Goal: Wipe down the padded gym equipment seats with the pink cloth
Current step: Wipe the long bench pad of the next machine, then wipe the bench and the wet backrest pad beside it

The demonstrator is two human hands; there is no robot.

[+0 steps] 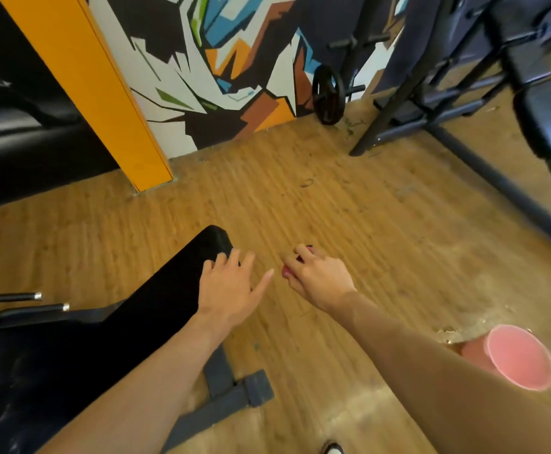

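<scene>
Two hands | left hand [226, 290] fingers spread on padded seat [169, 286] | right hand [316, 278] fingers clutch pink cloth [287, 273]

No legible txt anywhere.

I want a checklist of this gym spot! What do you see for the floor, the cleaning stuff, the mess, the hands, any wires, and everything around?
Surface: wooden floor, with scuffs and a pale patchy stain at lower right.
Job's things: black padded bench seat; pink cloth, bunched in the right hand, mostly hidden.
Clutter: pink bucket on the floor at lower right.
Hands: left hand rests on the bench seat's end, fingers straight; right hand grips the cloth above the floor, beside the seat.
Cables: nothing seen.
Surroundings: orange pillar, painted mural wall, weight plate on its rack, dark machine frames at right.
</scene>
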